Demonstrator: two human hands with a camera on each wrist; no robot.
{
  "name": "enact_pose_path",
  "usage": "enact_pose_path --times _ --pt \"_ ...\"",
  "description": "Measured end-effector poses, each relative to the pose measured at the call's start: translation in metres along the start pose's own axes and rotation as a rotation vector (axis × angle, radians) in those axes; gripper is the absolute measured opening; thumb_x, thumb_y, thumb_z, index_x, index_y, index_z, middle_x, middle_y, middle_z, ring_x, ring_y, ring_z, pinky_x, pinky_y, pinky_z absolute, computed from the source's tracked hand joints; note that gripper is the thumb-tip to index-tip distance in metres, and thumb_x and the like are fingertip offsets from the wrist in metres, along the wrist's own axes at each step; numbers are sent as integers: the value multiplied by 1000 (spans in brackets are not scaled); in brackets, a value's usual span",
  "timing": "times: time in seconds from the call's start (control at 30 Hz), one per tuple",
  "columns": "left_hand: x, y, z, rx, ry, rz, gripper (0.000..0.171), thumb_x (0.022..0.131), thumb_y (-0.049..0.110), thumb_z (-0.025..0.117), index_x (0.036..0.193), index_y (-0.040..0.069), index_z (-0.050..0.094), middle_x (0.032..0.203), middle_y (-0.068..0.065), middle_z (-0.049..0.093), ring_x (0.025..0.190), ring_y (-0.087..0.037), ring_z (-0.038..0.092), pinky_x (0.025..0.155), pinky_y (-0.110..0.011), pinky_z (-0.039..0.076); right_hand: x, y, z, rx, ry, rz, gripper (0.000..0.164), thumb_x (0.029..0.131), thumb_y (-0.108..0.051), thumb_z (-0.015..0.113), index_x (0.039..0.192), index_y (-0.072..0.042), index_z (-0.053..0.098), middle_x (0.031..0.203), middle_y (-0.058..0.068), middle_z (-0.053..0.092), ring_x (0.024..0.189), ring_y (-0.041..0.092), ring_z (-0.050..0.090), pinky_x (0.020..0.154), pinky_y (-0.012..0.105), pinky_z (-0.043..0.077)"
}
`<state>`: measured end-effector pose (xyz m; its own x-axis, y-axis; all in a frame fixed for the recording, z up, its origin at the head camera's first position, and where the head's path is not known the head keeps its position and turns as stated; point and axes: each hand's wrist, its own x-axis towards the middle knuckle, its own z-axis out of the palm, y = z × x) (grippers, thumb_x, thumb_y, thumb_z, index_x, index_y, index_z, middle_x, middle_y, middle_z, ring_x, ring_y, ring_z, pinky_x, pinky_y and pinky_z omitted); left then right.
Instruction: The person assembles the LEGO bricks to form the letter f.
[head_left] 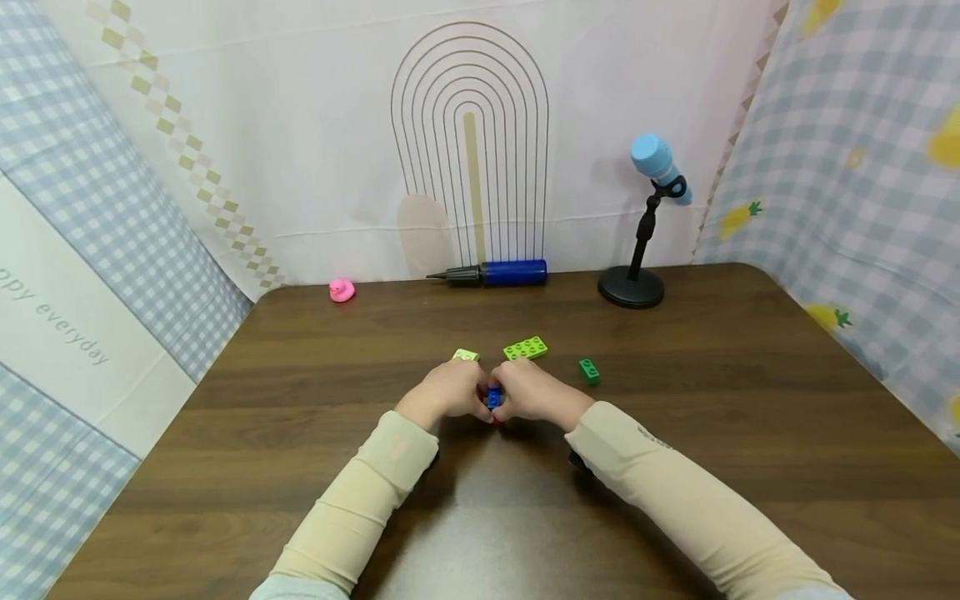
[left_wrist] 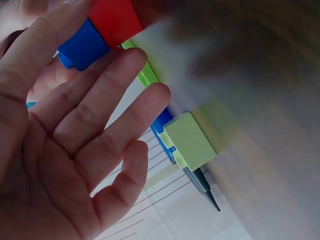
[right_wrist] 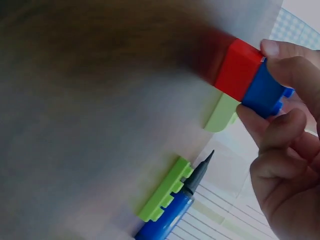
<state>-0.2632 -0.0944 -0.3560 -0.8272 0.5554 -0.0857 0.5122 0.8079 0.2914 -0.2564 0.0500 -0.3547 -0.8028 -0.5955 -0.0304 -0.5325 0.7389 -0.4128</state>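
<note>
A blue toy brick (head_left: 493, 398) is stacked on a red toy brick (right_wrist: 240, 69), low over the middle of the table. My left hand (head_left: 452, 388) pinches the blue brick from the left, its other fingers spread loosely in the left wrist view. From the right, my right hand (head_left: 536, 392) grips the same blue brick between thumb and fingers, with the remaining fingers curled. In the head view the hands hide most of the red brick. Just beyond the left hand lies a pale green brick (left_wrist: 190, 142); a longer lime brick (head_left: 526, 348) lies behind the right hand.
A small dark green brick (head_left: 588, 372) lies right of the right hand. Along the back edge are a pink rubber duck (head_left: 342, 290), a blue hand pump (head_left: 514, 272) and a light-blue microphone (head_left: 651, 157) on a black stand (head_left: 632, 287). Patterned cloth (head_left: 322, 150) hangs behind the wooden table (head_left: 300, 467).
</note>
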Motion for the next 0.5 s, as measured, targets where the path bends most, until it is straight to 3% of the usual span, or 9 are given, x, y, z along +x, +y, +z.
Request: enact_pose_path --times 0.2,0.5 --pt "0 0 -1 21 -2 -23 24 58 32 79 58 19 59 53 9 52 52 -9 46 49 -26 39 2 0 2 18 17 24 22 65 -13 74 80 -5 61 71 -1 56 64 11 50 58 25 43" --pt "1 1 2 8 -12 -2 22 61 31 78 61 18 60 54 10 53 52 -7 46 49 -25 39 3 4 2 -4 1 40 23 65 -17 76 80 -6 62 69 -3 55 63 10 50 57 23 43"
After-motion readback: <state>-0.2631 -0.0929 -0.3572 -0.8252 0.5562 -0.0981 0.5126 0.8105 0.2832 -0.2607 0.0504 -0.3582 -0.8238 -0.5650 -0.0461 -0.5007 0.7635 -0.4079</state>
